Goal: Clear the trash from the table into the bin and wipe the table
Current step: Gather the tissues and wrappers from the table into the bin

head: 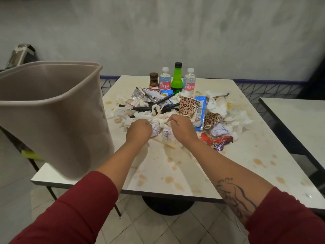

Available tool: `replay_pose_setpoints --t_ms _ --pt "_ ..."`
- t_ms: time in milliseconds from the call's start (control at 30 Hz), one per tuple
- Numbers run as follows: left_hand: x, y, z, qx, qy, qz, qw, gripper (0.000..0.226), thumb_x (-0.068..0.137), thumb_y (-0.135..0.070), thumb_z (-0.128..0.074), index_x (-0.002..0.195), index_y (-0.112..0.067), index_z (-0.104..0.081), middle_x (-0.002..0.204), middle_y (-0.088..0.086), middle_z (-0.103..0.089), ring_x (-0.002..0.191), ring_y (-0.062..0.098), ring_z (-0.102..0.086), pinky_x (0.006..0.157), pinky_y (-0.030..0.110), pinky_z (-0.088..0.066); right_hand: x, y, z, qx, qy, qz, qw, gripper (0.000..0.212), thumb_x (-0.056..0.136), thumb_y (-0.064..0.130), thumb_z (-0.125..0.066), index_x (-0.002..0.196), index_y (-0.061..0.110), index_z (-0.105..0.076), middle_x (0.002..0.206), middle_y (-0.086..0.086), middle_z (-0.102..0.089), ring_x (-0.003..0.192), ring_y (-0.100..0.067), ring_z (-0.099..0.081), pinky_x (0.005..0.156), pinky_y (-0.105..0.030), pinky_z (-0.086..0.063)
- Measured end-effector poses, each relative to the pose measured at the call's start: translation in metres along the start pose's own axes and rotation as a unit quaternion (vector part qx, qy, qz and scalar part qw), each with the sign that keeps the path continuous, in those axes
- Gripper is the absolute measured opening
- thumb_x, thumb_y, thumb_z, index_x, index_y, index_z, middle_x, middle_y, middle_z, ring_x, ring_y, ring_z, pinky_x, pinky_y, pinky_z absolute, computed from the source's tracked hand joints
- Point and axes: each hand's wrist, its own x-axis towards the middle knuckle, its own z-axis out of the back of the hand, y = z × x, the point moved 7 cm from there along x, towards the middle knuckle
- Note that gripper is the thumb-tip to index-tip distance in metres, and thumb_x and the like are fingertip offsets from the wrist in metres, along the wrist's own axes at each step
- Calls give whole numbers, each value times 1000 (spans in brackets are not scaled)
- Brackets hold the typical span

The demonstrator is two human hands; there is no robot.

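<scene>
A heap of trash [207, 110] covers the middle of the stained white table [255, 155]: crumpled tissues, leopard-print paper cups [188, 105], snack wrappers, black straws and a red candy wrapper [219, 140]. My left hand [139, 132] and my right hand [181, 129] are at the near edge of the heap, side by side, each with fingers curled round crumpled white tissues [159, 121]. A tall beige bin [52, 110] stands at the table's left edge, its open mouth tilted toward me.
Behind the heap stand two water bottles [189, 81], a green bottle [177, 80] and a small brown jar [153, 80]. Brown spill stains dot the near tabletop. Another white table [299, 117] sits to the right across a narrow gap.
</scene>
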Motion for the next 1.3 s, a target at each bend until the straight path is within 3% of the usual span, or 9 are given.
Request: replay_pose_setpoints --t_ms 100,200,300,367,433,567,733,1000,1300 --pt "-4 -14 -5 27 -7 -36 999 37 89 -24 -48 54 -12 -43 58 2 -45 60 22 -43 49 27 -24 -7 -2 12 -28 -22 -19 999 26 89 28 -54 74 7 -55 82 -10 -60 79 -26 -54 64 -37 -41" --pt "-5 -27 -17 66 10 -84 994 48 99 -37 -39 58 -12 -44 59 0 -46 69 25 -49 55 29 -28 -13 -5 28 -68 -46 -23 996 36 90 42 -57 72 12 -51 74 -4 -55 70 -19 -49 58 -32 -33" --pt "-8 -38 -30 80 27 -113 990 48 101 -39 -34 64 -10 -45 65 3 -49 77 28 -53 62 30 -33 -19 -14 46 -98 -72 -30 992 37 96 40 -47 78 10 -59 72 -4 -54 70 -19 -47 58 -30 -29" --pt "-13 -46 -36 92 35 -131 987 49 101 -39 -32 64 -10 -42 65 3 -47 77 28 -52 62 30 -32 -21 -23 58 -92 -88 -41 991 41 99 38 -40 75 8 -56 68 -5 -51 68 -22 -47 58 -30 -31" --pt "-16 -54 -43 98 46 -141 984 46 102 -38 -31 75 -6 -51 76 10 -55 84 30 -56 64 30 -32 -24 -35 70 -83 -103 -60 989 39 101 34 -37 79 7 -53 71 -5 -52 70 -24 -49 57 -32 -32" --pt "-19 -63 -58 102 51 -146 983 44 102 -34 -31 94 -1 -60 95 16 -63 93 32 -57 68 32 -35 -33 -67 91 -87 -108 -131 982 19 94 12 -40 102 8 -58 96 -6 -61 83 -26 -54 66 -33 -40" --pt "-22 -64 -77 106 70 -148 981 34 99 -30 -41 92 -3 -60 98 15 -64 94 32 -58 71 34 -41 -49 -96 97 -199 -19 -165 966 36 85 7 -51 118 19 -59 127 -4 -50 110 -26 -55 83 -32 -44" --pt "-31 -72 -85 102 74 -146 981 31 97 -33 -45 95 -7 -63 100 11 -65 91 29 -61 68 31 -40 -56 -100 81 -341 61 -94 933 37 87 15 -56 124 19 -54 122 -7 -45 106 -29 -53 74 -34 -44" --pt "-32 -68 -77 105 80 -143 981 30 97 -33 -46 92 -8 -63 100 10 -65 90 28 -60 73 34 -44 -57 -88 81 -305 10 -70 950 23 85 17 -55 107 14 -61 106 -8 -54 96 -28 -56 63 -28 -32"
